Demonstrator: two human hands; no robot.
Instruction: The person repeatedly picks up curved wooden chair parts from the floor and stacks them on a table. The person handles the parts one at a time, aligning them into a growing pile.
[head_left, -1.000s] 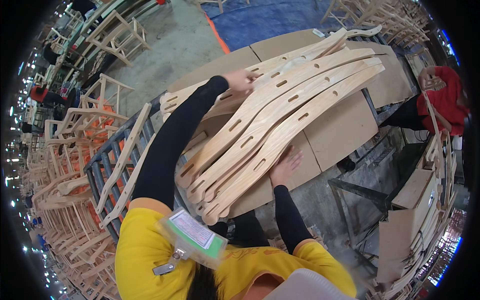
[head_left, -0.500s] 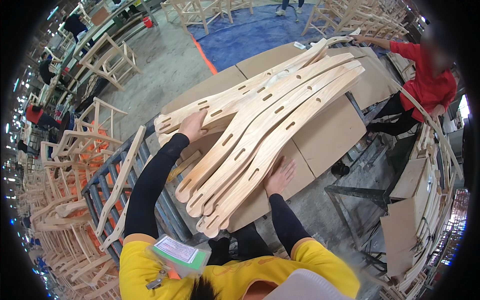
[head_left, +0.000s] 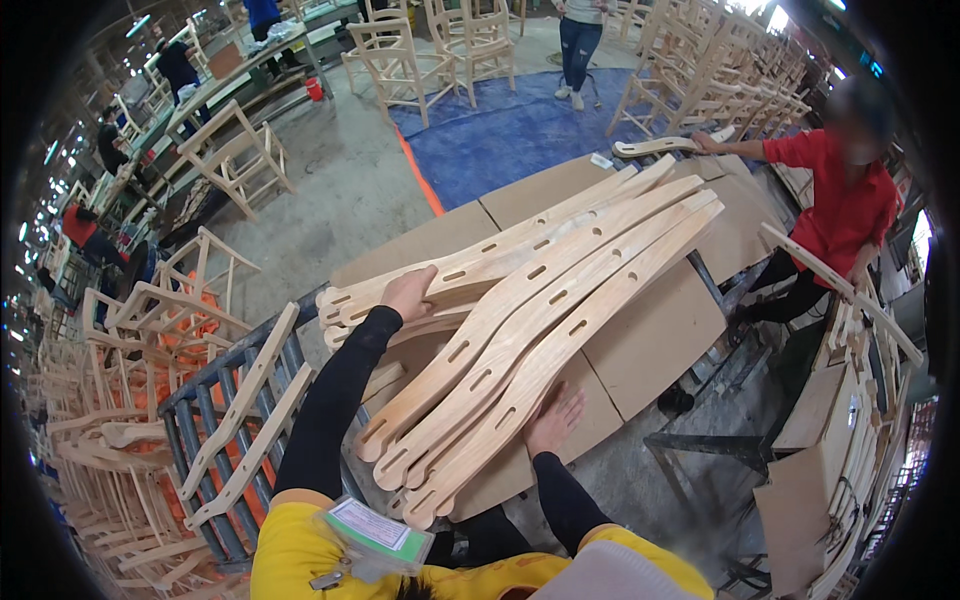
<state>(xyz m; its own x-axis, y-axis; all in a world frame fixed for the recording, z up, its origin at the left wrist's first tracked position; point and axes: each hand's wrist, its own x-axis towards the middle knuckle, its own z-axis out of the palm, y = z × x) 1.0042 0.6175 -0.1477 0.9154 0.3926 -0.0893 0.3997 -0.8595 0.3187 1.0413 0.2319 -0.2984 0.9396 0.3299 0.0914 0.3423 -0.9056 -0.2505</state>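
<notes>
A fan of curved, slotted wooden chair legs (head_left: 540,300) lies on brown cardboard in front of me, in two groups spread apart at the near end. My left hand (head_left: 408,294) is closed over the left group (head_left: 460,272), thumb on top and fingers curled at its inner edge; the fingertips are partly hidden. Beside the right edge of the right group, my right hand (head_left: 556,420) rests with fingers stretched out, against the outermost leg (head_left: 540,385). Several rounded near ends stick out toward me.
A co-worker in red (head_left: 845,190) holds a curved wooden piece (head_left: 660,146) beyond the stack and another wooden piece (head_left: 850,290). Two slotted strips (head_left: 245,400) lie on a metal rack (head_left: 215,365) at left. Wooden chairs (head_left: 400,65) stand behind; blue sheeting (head_left: 500,130) covers floor there.
My view has tilted up, so the scene sits lower. The co-worker's curved piece now lies farther from the stack's far end. Both my hands stay on the stack.
</notes>
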